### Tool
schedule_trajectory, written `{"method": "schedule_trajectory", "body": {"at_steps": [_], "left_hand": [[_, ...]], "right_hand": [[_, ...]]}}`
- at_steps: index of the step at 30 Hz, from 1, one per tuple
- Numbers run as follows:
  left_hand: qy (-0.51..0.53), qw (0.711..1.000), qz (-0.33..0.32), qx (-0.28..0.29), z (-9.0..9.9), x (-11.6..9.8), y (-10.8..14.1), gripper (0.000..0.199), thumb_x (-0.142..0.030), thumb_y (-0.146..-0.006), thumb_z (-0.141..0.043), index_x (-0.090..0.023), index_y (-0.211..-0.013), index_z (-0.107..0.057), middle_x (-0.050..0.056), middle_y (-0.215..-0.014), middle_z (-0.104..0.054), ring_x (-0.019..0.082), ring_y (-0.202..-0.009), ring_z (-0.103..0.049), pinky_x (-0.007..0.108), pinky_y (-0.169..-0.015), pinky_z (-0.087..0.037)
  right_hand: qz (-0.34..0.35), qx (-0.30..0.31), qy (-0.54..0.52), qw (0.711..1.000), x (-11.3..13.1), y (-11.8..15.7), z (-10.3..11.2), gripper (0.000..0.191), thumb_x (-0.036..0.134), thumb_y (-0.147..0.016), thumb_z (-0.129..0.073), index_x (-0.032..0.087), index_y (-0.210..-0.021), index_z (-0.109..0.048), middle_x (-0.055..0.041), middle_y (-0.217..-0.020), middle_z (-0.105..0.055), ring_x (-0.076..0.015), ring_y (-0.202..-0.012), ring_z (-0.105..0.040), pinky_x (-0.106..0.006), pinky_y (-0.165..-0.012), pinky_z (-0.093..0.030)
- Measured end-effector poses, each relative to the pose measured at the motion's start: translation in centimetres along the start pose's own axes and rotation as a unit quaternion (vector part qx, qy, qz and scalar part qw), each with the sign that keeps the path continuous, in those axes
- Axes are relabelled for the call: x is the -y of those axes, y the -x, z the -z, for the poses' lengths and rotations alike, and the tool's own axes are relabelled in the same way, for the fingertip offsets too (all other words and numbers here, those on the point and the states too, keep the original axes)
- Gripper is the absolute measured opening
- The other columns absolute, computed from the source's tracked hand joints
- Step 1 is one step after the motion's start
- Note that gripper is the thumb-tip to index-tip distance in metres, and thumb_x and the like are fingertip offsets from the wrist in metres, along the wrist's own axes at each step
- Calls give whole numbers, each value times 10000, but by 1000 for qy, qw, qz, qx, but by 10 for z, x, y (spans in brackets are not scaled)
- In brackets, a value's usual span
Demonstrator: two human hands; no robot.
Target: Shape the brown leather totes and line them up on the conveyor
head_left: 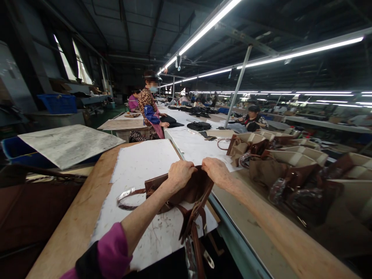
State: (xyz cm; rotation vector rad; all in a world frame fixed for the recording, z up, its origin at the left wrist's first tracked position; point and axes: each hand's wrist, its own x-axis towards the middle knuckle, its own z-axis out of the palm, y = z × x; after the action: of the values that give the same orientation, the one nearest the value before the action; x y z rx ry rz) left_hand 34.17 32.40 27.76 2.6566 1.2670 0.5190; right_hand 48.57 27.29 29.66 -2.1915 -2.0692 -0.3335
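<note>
- Bag [186,192], brown, on white paper [142,159], near middle.
- Left hand [181,174]: fingers curled closed, gripping the bag's far edge.
- Right hand [217,170]: thumb and fingers pinched on that edge, farther right.
- Similar bags [267,170]: crowded at right.

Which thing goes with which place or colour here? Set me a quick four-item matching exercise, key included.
1. Held bag
2. White sheet
3. Other bags
4. Wearer's left sleeve

A. Beneath the held bag
B. Purple
C. Upper edge in the left hand and right hand
D. Grouped at the picture's right

Pairs: 1-C; 2-A; 3-D; 4-B
</note>
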Motion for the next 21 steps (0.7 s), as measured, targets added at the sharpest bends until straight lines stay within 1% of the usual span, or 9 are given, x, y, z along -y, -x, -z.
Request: {"method": "schedule_trajectory", "body": {"at_steps": [3,7,9,11,13,16,19,21], "left_hand": [[-6,1000,1,4,0,0,0,307,-418,-812,-377,-252,-902,-620,33,-896,-639,205,-876,-566,278,-722,-409],[-11,1000,-12,-8,-3,1,-1,307,-402,-816,-363,-245,-881,-618,40,-869,-641,202,-835,-572,284,-701,-406],[-6,1000,-17,-8,-3,2,-1,309,-401,-815,-360,-240,-872,-618,39,-856,-641,197,-826,-570,281,-700,-404],[2,1000,-19,-3,-2,2,-2,299,-393,-810,-368,-239,-867,-618,36,-850,-641,195,-825,-568,281,-699,-404],[5,1000,-14,-2,-2,1,-5,286,-383,-803,-379,-235,-869,-616,40,-859,-640,199,-833,-566,286,-700,-408],[8,1000,-15,0,-4,-1,-12,272,-379,-788,-404,-232,-887,-611,45,-896,-636,200,-865,-559,286,-719,-411],[7,999,-42,13,-7,-4,-21,250,-358,-774,-425,-240,-876,-621,38,-894,-640,194,-866,-559,281,-726,-413],[8,998,-56,17,-8,-4,-24,240,-344,-768,-433,-248,-868,-628,31,-877,-644,195,-852,-563,284,-717,-416]], "right_hand": [[-10,-2,2,1000,2,0,1,143,196,-803,-442,171,-798,-582,-65,-803,-626,-184,-779,-558,-259,-596,-304],[-24,-10,-3,1000,0,-1,-1,121,217,-789,-471,168,-816,-578,-68,-784,-625,-184,-746,-550,-257,-573,-289],[-39,-24,-33,998,-4,-1,-4,142,257,-779,-500,174,-866,-574,-54,-768,-624,-168,-712,-541,-249,-565,-286],[-38,-33,-88,995,-9,-1,-7,166,280,-774,-508,196,-898,-581,-27,-749,-627,-146,-683,-534,-237,-568,-292],[-19,-27,-130,991,-13,-1,-9,160,286,-780,-490,221,-861,-611,-7,-731,-633,-132,-677,-533,-227,-581,-302],[-4,-19,-131,991,-15,-2,-9,195,291,-779,-466,231,-772,-652,-7,-715,-637,-134,-689,-537,-227,-594,-308],[-9,-27,-132,991,-16,-2,-9,215,298,-769,-459,236,-767,-665,-8,-701,-637,-137,-678,-533,-231,-583,-305],[-9,-30,-158,987,-20,-2,-11,210,298,-754,-467,236,-773,-667,-2,-704,-635,-137,-676,-527,-230,-575,-302]]}}
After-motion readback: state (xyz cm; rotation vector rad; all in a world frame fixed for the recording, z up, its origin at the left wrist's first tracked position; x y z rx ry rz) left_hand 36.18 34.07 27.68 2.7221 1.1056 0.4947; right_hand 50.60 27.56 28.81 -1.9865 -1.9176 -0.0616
